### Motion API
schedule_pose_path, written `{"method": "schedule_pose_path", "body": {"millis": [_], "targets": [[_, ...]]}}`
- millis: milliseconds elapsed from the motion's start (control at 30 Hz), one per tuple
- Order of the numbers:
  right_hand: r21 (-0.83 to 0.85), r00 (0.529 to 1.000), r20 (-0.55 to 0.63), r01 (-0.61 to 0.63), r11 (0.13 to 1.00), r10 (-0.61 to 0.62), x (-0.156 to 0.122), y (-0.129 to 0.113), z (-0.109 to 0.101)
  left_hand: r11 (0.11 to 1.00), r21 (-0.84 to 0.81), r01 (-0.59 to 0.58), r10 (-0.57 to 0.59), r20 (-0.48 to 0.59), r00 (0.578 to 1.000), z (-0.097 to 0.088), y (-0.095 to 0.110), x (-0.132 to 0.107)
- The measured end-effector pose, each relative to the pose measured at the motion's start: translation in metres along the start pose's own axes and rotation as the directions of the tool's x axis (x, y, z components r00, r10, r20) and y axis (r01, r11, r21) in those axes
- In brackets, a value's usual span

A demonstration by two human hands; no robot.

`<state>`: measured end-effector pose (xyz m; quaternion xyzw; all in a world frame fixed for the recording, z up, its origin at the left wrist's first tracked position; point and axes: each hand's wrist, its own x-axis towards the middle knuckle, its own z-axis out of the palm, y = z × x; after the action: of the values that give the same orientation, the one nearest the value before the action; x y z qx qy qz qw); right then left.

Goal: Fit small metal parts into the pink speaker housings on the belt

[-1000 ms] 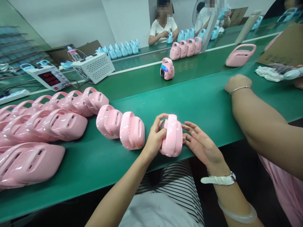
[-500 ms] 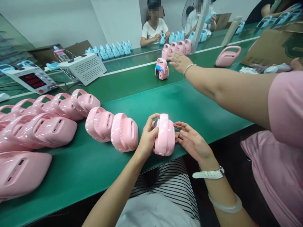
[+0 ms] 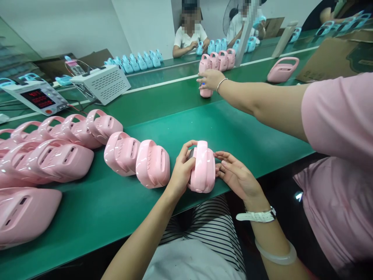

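Note:
A glossy pink portable speaker (image 3: 205, 169) with a top handle stands near the front edge of the green table. My left hand (image 3: 182, 173) grips it from the left, thumb and fingers around its dark face. On the opposite side, my right hand (image 3: 239, 177) has its curled fingertips against the casing; what they press on is hidden. Two more pink speakers, a nearer one (image 3: 153, 164) and one behind it (image 3: 121, 154), stand just left of my left hand.
Several pink speakers (image 3: 62, 160) crowd the table's left side. Behind them sit a power supply (image 3: 39, 97) with red digits and a grey vented box (image 3: 100, 83). A co-worker's arm (image 3: 259, 91) reaches across from the right. Blue speakers (image 3: 141, 61) line the far side.
The co-worker's hand has moved left and down onto the lit pink speaker, which has been turned. My own hands and the speaker between them look almost unmoved.

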<state>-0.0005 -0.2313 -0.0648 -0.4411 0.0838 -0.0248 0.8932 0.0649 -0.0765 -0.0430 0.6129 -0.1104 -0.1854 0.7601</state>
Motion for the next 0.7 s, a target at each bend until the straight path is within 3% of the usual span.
{"method": "schedule_pose_path", "body": {"millis": [700], "targets": [[-0.032,0.999,-0.034,-0.005,0.999,0.003,0.0005,-0.0003,0.0033,1.000,0.004,-0.025,0.025,0.005,1.000,0.0020,0.0018,-0.0012]]}}
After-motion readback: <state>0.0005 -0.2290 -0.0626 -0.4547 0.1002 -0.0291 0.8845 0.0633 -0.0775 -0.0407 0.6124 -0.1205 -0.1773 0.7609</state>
